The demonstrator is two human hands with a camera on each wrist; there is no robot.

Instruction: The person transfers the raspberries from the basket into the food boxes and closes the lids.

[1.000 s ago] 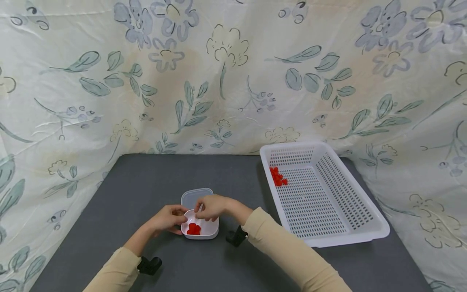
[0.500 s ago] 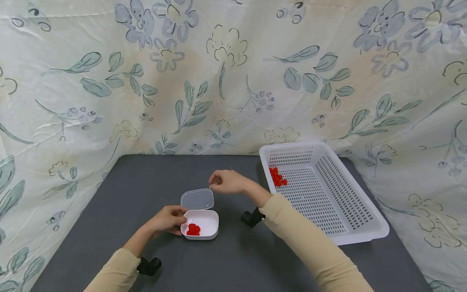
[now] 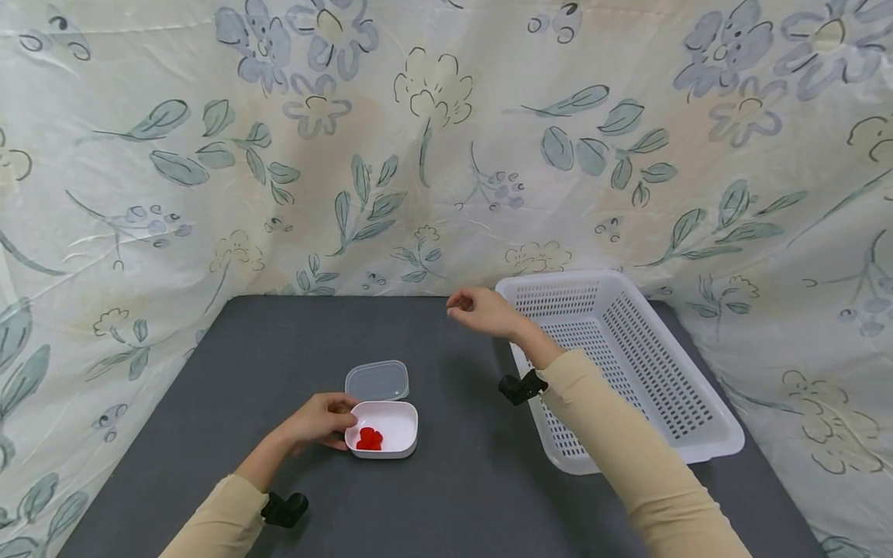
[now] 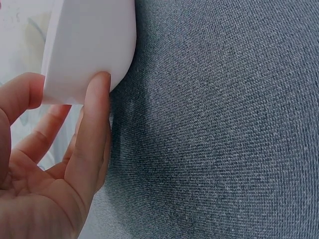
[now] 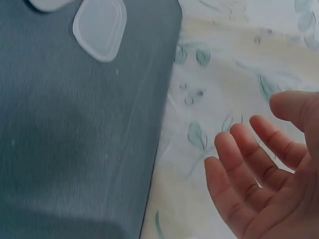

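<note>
My left hand (image 3: 326, 418) holds the left side of a small white container (image 3: 394, 431) on the grey table; the left wrist view shows its fingers (image 4: 94, 134) pressed against the container's wall (image 4: 89, 45). Some red pieces (image 3: 370, 439) lie in the container. A clear lid (image 3: 377, 380) lies flat just behind it, and the right wrist view shows the lid (image 5: 99, 27) too. My right hand (image 3: 469, 308) hovers above the table by the near-left corner of a white basket (image 3: 725, 438). Its fingers (image 5: 239, 164) are relaxed and the palm is empty.
The perforated basket fills the right side of the grey table (image 3: 446, 504); my right forearm crosses its left rim and hides part of its floor. A flowered cloth (image 3: 418, 155) hangs behind and along both sides of the table.
My right hand left the container, rose and moved back and to the right, up to the basket's left edge. The left hand and the container stayed where they were.
</note>
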